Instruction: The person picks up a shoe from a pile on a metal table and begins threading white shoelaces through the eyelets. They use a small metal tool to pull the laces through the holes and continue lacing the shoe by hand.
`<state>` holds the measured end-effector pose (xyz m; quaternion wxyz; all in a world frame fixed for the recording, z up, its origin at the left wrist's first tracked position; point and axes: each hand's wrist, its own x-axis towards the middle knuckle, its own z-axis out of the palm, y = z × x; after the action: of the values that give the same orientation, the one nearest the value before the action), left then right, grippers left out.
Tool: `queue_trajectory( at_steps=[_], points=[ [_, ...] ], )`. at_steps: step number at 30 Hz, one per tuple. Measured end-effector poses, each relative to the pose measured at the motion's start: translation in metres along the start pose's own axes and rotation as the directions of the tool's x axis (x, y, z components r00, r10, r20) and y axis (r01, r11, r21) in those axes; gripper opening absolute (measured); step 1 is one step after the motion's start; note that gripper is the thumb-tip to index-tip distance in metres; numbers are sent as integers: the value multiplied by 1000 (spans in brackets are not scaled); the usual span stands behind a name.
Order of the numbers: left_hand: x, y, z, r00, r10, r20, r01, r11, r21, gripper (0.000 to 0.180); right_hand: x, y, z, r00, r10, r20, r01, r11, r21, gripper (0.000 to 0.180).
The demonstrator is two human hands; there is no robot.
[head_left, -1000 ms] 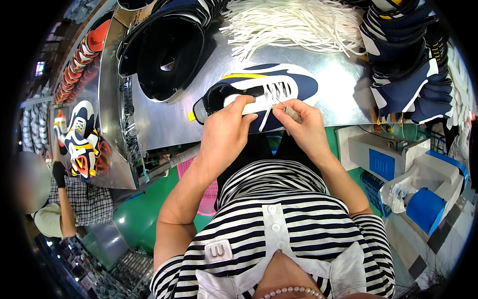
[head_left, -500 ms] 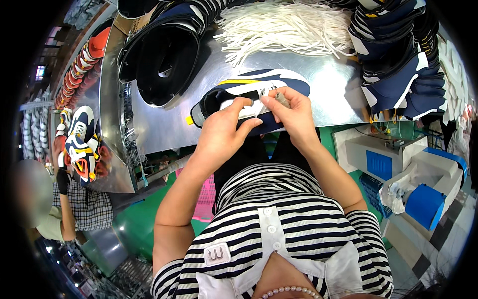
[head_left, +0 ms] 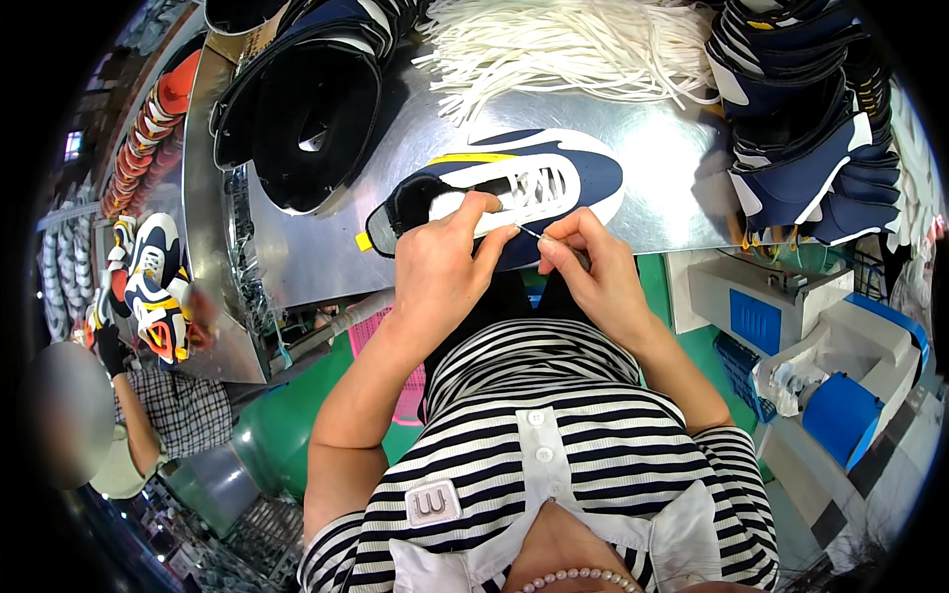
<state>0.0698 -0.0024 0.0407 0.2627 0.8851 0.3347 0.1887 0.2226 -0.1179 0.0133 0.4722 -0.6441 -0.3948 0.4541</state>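
Note:
A navy, white and yellow shoe upper (head_left: 596, 174) lies sideways on the metal table in front of me, its toe to the right. White shoelace (head_left: 546, 186) crosses its front eyelets. My left hand (head_left: 435, 265) grips the upper's near edge between thumb and fingers, by the opening. Close beside it, my right hand (head_left: 605, 272) is closed round a slim tool with a thin metal shaft (head_left: 529, 232). The shaft points left at the near eyelet edge, by my left thumb. My right fingers hide most of the handle, and its tip is too small to make out.
White laces (head_left: 573, 54) lie heaped at the back. Nested navy uppers (head_left: 801, 178) stand at the right, black-lined ones (head_left: 316, 128) at the left. A white-and-blue machine (head_left: 771, 306) sits right of the table. At far left, a person's gloved hand (head_left: 109, 351) is near finished shoes (head_left: 158, 282).
My right hand has moved from over the laces toward me, to the upper's near edge, and the tool's shaft now shows. The laced front is uncovered. My left hand keeps its grip.

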Motion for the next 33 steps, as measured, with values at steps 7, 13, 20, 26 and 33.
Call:
queue_trajectory(
  at_steps=[7, 13, 20, 26, 33],
  points=[
    [-2, -17, 6, 973, 232, 19, -232, 973, 10, 25, 12, 3, 2, 1000, 12, -13, -12, 1000, 1, 16],
    [-11, -11, 7, 974, 226, 23, -227, 974, 10, 26, 24, -7, 9, 999, 33, 33, -28, 989, -145, 15],
    [-5, 3, 0, 973, 139, 185, -122, 988, -99, 21, 26, -3, -22, 958, -198, -210, 166, 973, -158, 18],
    [-5, -13, -33, 876, 33, 480, -108, 986, 130, 25, 42, 17, -12, 912, -157, -379, 208, 973, 98, 23],
    [-7, -12, -20, 966, -112, 231, 153, 974, -170, 32, 25, 13, -25, 873, -484, 65, 487, 855, -177, 18]
  ],
)
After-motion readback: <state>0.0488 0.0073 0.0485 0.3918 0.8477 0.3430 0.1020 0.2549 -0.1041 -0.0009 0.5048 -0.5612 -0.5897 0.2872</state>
